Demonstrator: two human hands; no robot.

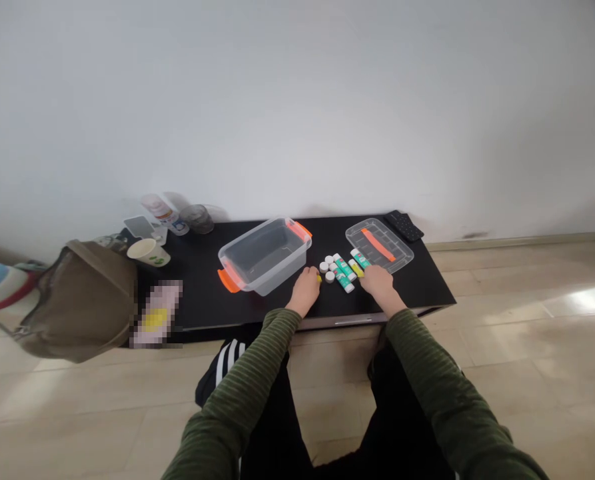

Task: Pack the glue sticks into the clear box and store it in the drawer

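Note:
My left hand (306, 291) is closed at the right side of the clear plastic box (272, 257), with a small yellow object (319, 279) showing at its fingertips. Most of that object is hidden by the fingers. My right hand (378, 283) has its fingers closed at the near end of a yellow-and-white stick (356, 268). Between my hands lie several green-and-white glue sticks (344, 267) and several small white round pieces (330, 277). The box stands uncovered, its orange clips folded outward.
The clear lid (403, 255) with its orange handle lies right of the sticks, beside a black keypad-like object (404, 225). At left stand a paper cup (148, 253), a spray can (166, 215), a dark glass (198, 219) and a brown bag (84, 303). A wall backs the black table (202, 300).

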